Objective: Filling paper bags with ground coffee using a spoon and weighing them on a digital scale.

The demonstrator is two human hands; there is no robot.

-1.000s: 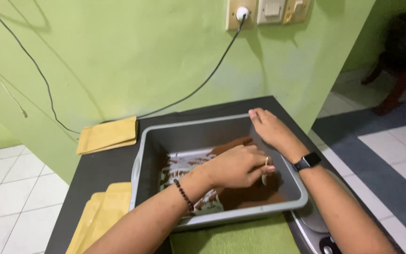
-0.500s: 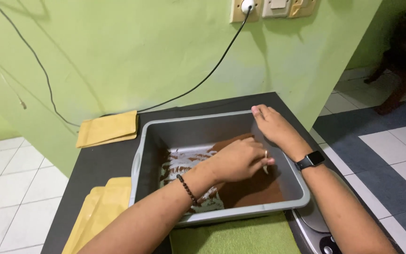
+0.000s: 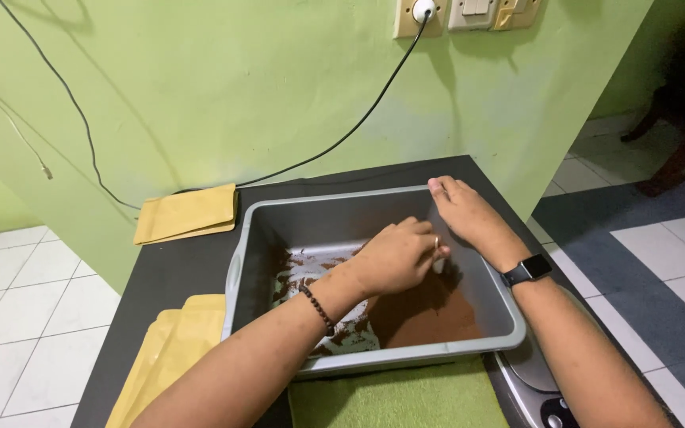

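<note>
Grey rectangular plastic tub (image 3: 267, 238) sits on the dark table (image 3: 176, 273), holding brown powder (image 3: 430, 317); the left hand (image 3: 394, 257), fingers curled together, reaches inside over the powder; the right hand (image 3: 469, 214) rests on the far rim, fingers flat and close.

Even soft light, faint shadows, edges perhaps slightly warped.
</note>
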